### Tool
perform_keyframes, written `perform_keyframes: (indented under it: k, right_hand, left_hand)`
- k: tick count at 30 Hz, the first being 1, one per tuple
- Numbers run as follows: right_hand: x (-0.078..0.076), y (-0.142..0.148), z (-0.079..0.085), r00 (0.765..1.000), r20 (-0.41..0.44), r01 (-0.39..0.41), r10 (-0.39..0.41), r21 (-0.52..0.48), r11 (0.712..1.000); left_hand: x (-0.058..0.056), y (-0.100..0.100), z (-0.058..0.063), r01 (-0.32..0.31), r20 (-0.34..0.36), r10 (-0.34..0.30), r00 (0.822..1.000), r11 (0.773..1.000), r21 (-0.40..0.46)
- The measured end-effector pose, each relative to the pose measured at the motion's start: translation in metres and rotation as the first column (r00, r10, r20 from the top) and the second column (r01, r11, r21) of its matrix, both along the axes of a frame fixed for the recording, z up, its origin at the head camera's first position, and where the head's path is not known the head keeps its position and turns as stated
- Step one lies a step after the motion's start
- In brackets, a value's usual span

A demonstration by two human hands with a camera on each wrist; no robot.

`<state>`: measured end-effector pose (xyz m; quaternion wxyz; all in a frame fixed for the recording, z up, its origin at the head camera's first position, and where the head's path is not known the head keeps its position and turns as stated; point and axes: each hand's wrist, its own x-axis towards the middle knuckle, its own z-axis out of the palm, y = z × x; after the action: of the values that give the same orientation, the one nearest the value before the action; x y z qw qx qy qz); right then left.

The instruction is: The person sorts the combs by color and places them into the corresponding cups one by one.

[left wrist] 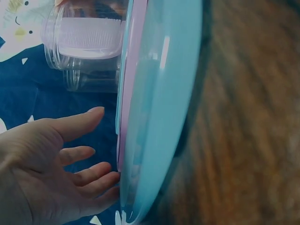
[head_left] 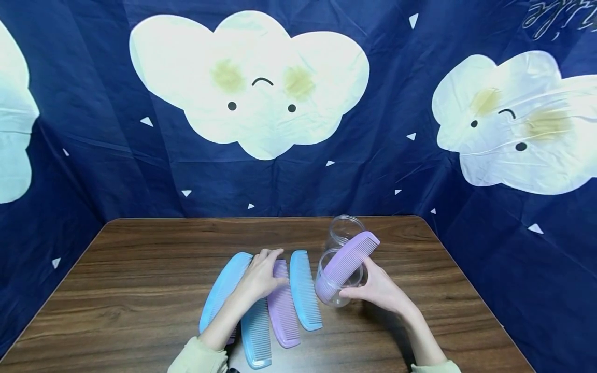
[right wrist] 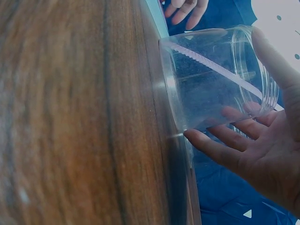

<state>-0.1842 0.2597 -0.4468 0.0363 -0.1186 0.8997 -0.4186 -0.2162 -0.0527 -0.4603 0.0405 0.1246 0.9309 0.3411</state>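
Observation:
A clear jar (head_left: 337,299) stands upright on the table with a purple comb (head_left: 351,258) leaning inside, its upper end sticking out past the rim. My right hand (head_left: 380,289) holds this jar from the right, thumb and fingers on either side of it. To the left lie a purple comb (head_left: 282,316) and several blue combs, among them a left one (head_left: 223,290), a middle one (head_left: 256,334) and a right one (head_left: 304,292). My left hand (head_left: 259,275) hovers over the combs, fingers loosely spread and holding nothing; in the left wrist view its fingertips are close to them.
Behind the held jar stands a second clear jar (head_left: 332,235), partly hidden. A purple end (head_left: 231,338) shows beside the left blue comb, mostly covered by my forearm. The wooden table (head_left: 140,269) meets a dark blue cloud-patterned cloth (head_left: 298,191) at its back and sides.

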Motion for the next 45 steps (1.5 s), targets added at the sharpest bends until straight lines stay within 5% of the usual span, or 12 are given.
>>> perform_keyframes:
  k: [19,31,45]
  right_hand:
    - [0.000,0.000,0.002,1.000,0.007,-0.019,0.019,-0.014,1.000]
    - [0.001,-0.001,0.002,1.000,0.007,-0.012,0.012,-0.015,1.000]
    - [0.001,-0.002,0.002,1.000,0.021,0.008,-0.007,-0.017,1.000]
  left_hand:
    - [-0.003,0.005,0.002,0.031,-0.002,-0.032,0.999,0.976,-0.216]
    - [-0.027,0.012,0.010,0.058,0.022,-0.053,0.998,0.932,-0.358]
    - [-0.039,0.006,0.010,0.090,0.116,-0.061,0.991,0.960,-0.266]
